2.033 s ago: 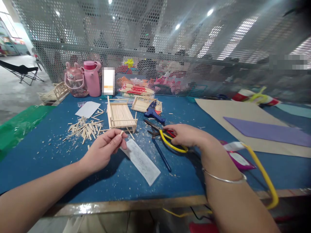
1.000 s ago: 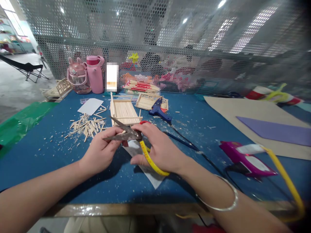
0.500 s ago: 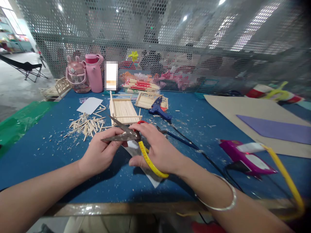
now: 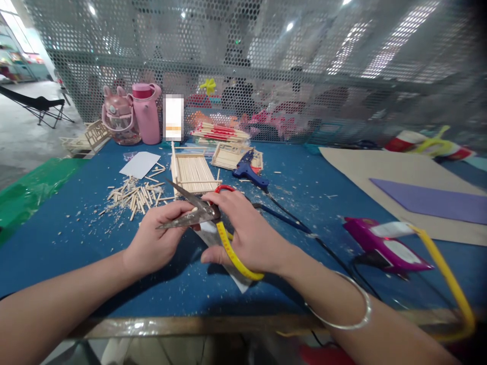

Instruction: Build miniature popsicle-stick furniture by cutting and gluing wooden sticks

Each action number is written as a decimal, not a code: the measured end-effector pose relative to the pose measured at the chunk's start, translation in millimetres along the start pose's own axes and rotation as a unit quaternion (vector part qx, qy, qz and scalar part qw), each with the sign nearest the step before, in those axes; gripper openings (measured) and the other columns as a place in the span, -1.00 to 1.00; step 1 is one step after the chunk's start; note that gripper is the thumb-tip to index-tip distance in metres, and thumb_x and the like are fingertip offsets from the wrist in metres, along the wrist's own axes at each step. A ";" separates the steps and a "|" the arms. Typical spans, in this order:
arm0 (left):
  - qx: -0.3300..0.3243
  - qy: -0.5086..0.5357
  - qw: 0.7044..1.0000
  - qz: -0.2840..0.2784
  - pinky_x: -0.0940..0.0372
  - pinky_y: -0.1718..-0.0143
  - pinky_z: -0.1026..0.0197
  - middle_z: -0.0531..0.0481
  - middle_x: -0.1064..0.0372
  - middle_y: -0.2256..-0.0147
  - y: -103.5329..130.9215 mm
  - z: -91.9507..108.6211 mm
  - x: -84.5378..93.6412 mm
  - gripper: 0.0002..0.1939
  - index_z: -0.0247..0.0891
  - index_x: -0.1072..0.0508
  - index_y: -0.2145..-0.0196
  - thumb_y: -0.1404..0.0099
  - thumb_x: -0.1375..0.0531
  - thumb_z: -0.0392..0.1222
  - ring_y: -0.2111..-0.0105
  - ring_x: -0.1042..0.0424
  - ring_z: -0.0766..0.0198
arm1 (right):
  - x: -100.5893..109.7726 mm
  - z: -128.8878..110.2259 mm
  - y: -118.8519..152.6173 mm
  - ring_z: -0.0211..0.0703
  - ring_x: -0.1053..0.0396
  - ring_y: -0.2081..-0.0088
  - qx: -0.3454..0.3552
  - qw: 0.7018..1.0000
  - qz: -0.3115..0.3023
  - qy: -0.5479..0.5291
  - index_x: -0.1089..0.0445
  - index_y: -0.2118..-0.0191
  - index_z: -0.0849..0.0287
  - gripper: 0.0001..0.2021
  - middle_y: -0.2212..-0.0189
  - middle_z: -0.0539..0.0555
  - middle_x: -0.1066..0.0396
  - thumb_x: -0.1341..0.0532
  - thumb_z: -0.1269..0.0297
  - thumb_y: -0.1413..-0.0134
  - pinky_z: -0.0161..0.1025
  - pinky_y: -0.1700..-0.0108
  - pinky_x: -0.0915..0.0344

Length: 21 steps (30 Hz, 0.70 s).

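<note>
My right hand (image 4: pixel 251 233) is wrapped round the handles of the scissors (image 4: pixel 190 215), whose blades stand apart and point left. One handle has a yellow band with markings. My left hand (image 4: pixel 155 241) is pinched beside the blades; a small pale stick end shows between them, mostly hidden by the fingers. Beyond the blades lies a frame of wooden sticks (image 4: pixel 194 170). A pile of short cut sticks (image 4: pixel 139 196) is to its left. Under my right hand a pale sheet (image 4: pixel 239 280) lies on the blue table (image 4: pixel 152 299).
A blue glue gun (image 4: pixel 249 172) rests near a second stick frame (image 4: pixel 224 154). On the right are a magenta device (image 4: pixel 384 246) and a purple sheet (image 4: pixel 429 200). Pink bottles (image 4: pixel 146 116) stand at the back left, before a perforated metal screen.
The scissor blades have shifted very slightly, with the lower tip a little further left and up. Both hands keep nearly the same place.
</note>
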<state>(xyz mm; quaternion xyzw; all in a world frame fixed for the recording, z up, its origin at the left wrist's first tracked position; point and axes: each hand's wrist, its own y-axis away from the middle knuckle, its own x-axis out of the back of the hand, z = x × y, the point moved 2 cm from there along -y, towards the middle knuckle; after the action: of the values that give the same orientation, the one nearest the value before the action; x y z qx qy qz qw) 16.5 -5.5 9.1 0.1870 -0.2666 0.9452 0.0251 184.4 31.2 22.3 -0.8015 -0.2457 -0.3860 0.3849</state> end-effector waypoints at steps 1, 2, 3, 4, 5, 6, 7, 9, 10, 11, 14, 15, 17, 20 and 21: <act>0.000 -0.002 1.000 -0.001 -0.27 0.39 0.31 0.04 -0.47 0.50 0.0 0.2 0.2 -0.82 -0.26 -0.43 0.44 -0.26 -0.06 -0.33 0.47 -0.41 0.35 | -0.2 0.1 0.2 0.03 -0.26 0.15 0.001 1.000 0.001 -0.003 -0.21 -0.02 0.19 -0.20 0.14 0.19 -0.34 -0.32 -0.22 0.33 0.00 0.04 -0.20; 0.000 -0.002 1.000 0.000 -0.27 0.39 0.31 0.04 -0.48 0.49 0.1 0.3 0.3 -0.82 -0.26 -0.44 0.44 -0.26 -0.06 -0.34 0.46 -0.41 0.34 | -0.4 0.2 0.4 0.03 -0.27 0.15 0.002 1.000 0.001 -0.006 -0.21 -0.02 0.18 -0.20 0.14 0.19 -0.34 -0.32 -0.22 0.33 0.00 0.04 -0.20; 0.001 -0.002 1.000 0.001 -0.28 0.39 0.31 0.03 -0.48 0.49 0.1 0.3 0.4 -0.82 -0.26 -0.44 0.43 -0.25 -0.06 -0.35 0.46 -0.42 0.34 | -0.6 0.3 0.5 0.03 -0.27 0.15 0.002 1.000 0.002 -0.010 -0.21 -0.01 0.17 -0.21 0.14 0.18 -0.35 -0.31 -0.23 0.32 0.00 0.05 -0.20; 0.001 -0.002 1.000 0.002 -0.28 0.39 0.30 0.03 -0.48 0.49 0.2 0.3 0.4 -0.81 -0.25 -0.45 0.43 -0.25 -0.06 -0.35 0.46 -0.42 0.33 | -0.8 0.3 0.5 0.02 -0.27 0.16 0.002 1.000 0.003 -0.014 -0.22 -0.01 0.16 -0.22 0.15 0.18 -0.35 -0.29 -0.25 0.31 -0.01 0.05 -0.20; 0.001 -0.002 1.000 0.004 -0.28 0.39 0.30 0.03 -0.48 0.49 0.3 0.3 0.3 -0.81 -0.25 -0.45 0.43 -0.25 -0.06 -0.35 0.46 -0.42 0.32 | -0.9 0.2 0.5 0.02 -0.27 0.16 0.003 1.000 0.006 -0.017 -0.22 0.00 0.15 -0.23 0.16 0.17 -0.36 -0.28 -0.26 0.30 -0.01 0.06 -0.20; 0.002 -0.002 1.000 0.005 -0.28 0.39 0.29 0.02 -0.49 0.48 0.4 0.2 0.2 -0.81 -0.25 -0.46 0.43 -0.24 -0.07 -0.35 0.46 -0.42 0.32 | -0.9 0.1 0.4 0.01 -0.28 0.17 0.004 1.000 0.008 -0.020 -0.23 0.01 0.15 -0.24 0.17 0.17 -0.36 -0.27 -0.27 0.29 -0.02 0.07 -0.21; 0.002 -0.003 1.000 0.006 -0.29 0.39 0.29 0.02 -0.49 0.48 0.5 0.2 0.2 -0.81 -0.25 -0.47 0.42 -0.24 -0.07 -0.35 0.46 -0.42 0.31 | -0.9 -0.1 0.2 0.00 -0.28 0.19 0.005 1.000 0.011 -0.022 -0.24 0.02 0.16 -0.24 0.18 0.17 -0.37 -0.25 -0.28 0.28 -0.03 0.08 -0.21; -0.001 -0.005 1.000 0.007 -0.29 0.40 0.28 0.01 -0.49 0.47 0.8 0.2 0.3 -0.81 -0.25 -0.47 0.41 -0.24 -0.07 -0.35 0.46 -0.42 0.31 | -0.8 -0.7 0.0 -0.02 -0.28 0.22 0.010 0.999 0.016 -0.026 -0.25 0.04 0.16 -0.25 0.21 0.15 -0.38 -0.24 -0.31 0.29 -0.05 0.11 -0.23; -0.004 -0.007 1.000 0.007 -0.29 0.40 0.28 0.02 -0.49 0.47 1.0 0.3 0.4 -0.81 -0.25 -0.47 0.41 -0.24 -0.07 -0.35 0.46 -0.42 0.31 | -0.7 -1.0 -0.1 -0.03 -0.28 0.23 0.012 0.999 0.018 -0.028 -0.25 0.05 0.16 -0.25 0.22 0.15 -0.38 -0.23 -0.32 0.30 -0.07 0.12 -0.23; -0.007 -0.009 1.000 0.006 -0.29 0.40 0.29 0.02 -0.49 0.47 1.1 0.5 0.6 -0.81 -0.25 -0.47 0.42 -0.25 -0.06 -0.35 0.47 -0.42 0.32 | -0.7 -1.3 -0.1 -0.04 -0.28 0.24 0.014 0.999 0.019 -0.029 -0.26 0.06 0.16 -0.25 0.23 0.14 -0.38 -0.22 -0.33 0.30 -0.08 0.13 -0.23; -0.016 -0.011 1.000 0.005 -0.26 0.42 0.31 0.05 -0.45 0.51 1.3 1.0 1.5 -0.80 -0.24 -0.44 0.46 -0.25 -0.06 -0.36 0.49 -0.39 0.34 | -1.5 -1.5 0.7 -0.05 -0.30 0.23 0.018 0.999 0.024 -0.034 -0.27 0.07 0.19 -0.26 0.23 0.15 -0.39 -0.18 -0.33 0.26 -0.10 0.12 -0.24; -0.017 -0.009 1.000 0.005 -0.25 0.43 0.32 0.06 -0.44 0.52 1.2 1.1 1.6 -0.79 -0.24 -0.43 0.47 -0.26 -0.06 -0.36 0.50 -0.38 0.35 | -2.0 -1.4 1.0 -0.05 -0.31 0.21 0.018 0.999 0.027 -0.035 -0.27 0.07 0.21 -0.26 0.22 0.17 -0.39 -0.17 -0.33 0.24 -0.11 0.12 -0.25; -0.015 -0.006 1.000 0.006 -0.23 0.44 0.34 0.08 -0.41 0.54 1.0 1.1 1.7 -0.79 -0.24 -0.41 0.49 -0.27 -0.06 -0.35 0.50 -0.36 0.37 | -3.3 -0.7 1.7 -0.04 -0.33 0.20 0.019 0.999 0.034 -0.036 -0.27 0.06 0.24 -0.25 0.21 0.19 -0.40 -0.15 -0.33 0.21 -0.12 0.11 -0.26; -0.006 -0.003 1.000 0.007 -0.21 0.44 0.34 0.09 -0.39 0.54 1.1 0.6 1.2 -0.77 -0.24 -0.40 0.50 -0.29 -0.06 -0.31 0.50 -0.34 0.38 | -5.1 0.2 2.0 -0.05 -0.36 0.20 0.018 0.999 0.041 -0.029 -0.28 0.07 0.24 -0.25 0.22 0.19 -0.41 -0.13 -0.35 0.20 -0.13 0.12 -0.28; -0.004 -0.003 1.000 0.007 -0.21 0.44 0.34 0.09 -0.38 0.55 1.3 0.5 1.0 -0.77 -0.24 -0.40 0.50 -0.29 -0.06 -0.30 0.50 -0.33 0.38 | -5.3 0.3 1.9 -0.05 -0.36 0.21 0.015 0.999 0.041 -0.026 -0.28 0.07 0.24 -0.25 0.23 0.19 -0.41 -0.12 -0.35 0.21 -0.14 0.12 -0.29</act>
<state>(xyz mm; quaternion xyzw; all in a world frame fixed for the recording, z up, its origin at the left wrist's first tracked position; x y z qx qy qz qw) 15.5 -6.9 9.2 0.1874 -0.2714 0.9439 0.0181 182.7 29.8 17.0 -0.8148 -0.2285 -0.3448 0.4063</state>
